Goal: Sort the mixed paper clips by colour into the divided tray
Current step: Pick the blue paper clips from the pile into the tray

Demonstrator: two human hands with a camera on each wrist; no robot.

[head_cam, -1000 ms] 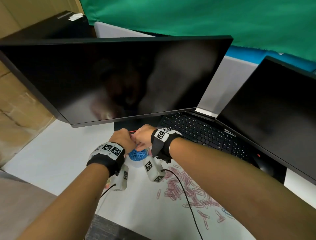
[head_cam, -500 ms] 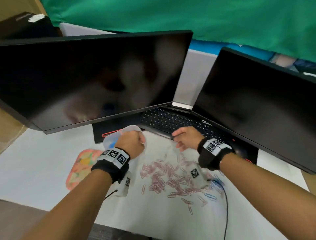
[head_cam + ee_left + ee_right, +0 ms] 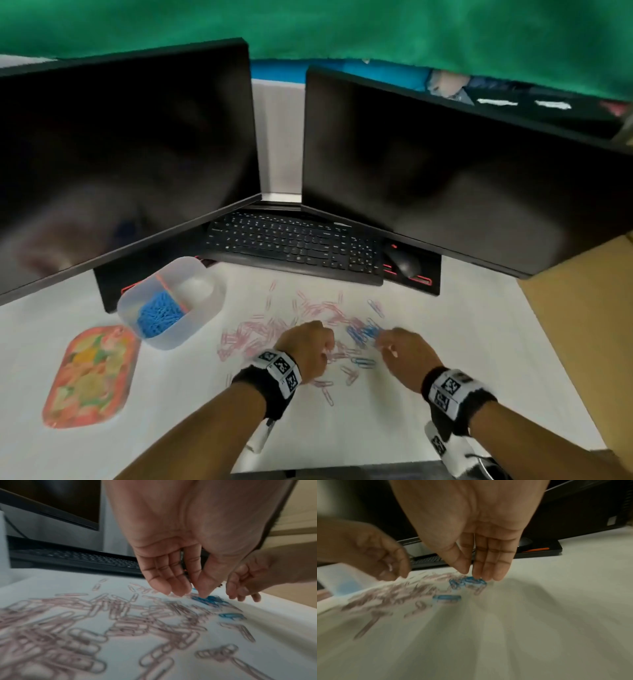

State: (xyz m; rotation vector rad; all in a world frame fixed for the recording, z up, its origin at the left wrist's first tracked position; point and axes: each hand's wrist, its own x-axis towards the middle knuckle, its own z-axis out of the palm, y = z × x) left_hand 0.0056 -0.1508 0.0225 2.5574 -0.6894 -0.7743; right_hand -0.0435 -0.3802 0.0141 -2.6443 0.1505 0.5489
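A clear divided tray (image 3: 209,301) stands at the left under the monitor, with a heap of blue clips (image 3: 159,313) in its near compartment. Pink clips (image 3: 253,334) lie scattered over the white table. A small cluster of loose blue clips (image 3: 363,333) lies between my hands. My right hand (image 3: 471,574) points straight fingers down, tips touching that blue cluster (image 3: 468,581). My left hand (image 3: 188,592) hangs just left of it, thumb tip at the cluster's (image 3: 207,599) edge, holding nothing. A single blue clip (image 3: 447,598) lies nearer me.
A fruit-patterned lid (image 3: 90,377) lies flat at the left. A black keyboard (image 3: 294,245) and mouse (image 3: 404,265) sit behind the clips, under two dark monitors (image 3: 120,154) (image 3: 445,171). The table's right edge (image 3: 534,329) meets a brown surface.
Both hands were together at the tray; then the left hand held it while the right went to the clips. Now the tray stands alone and both hands are over the blue cluster.
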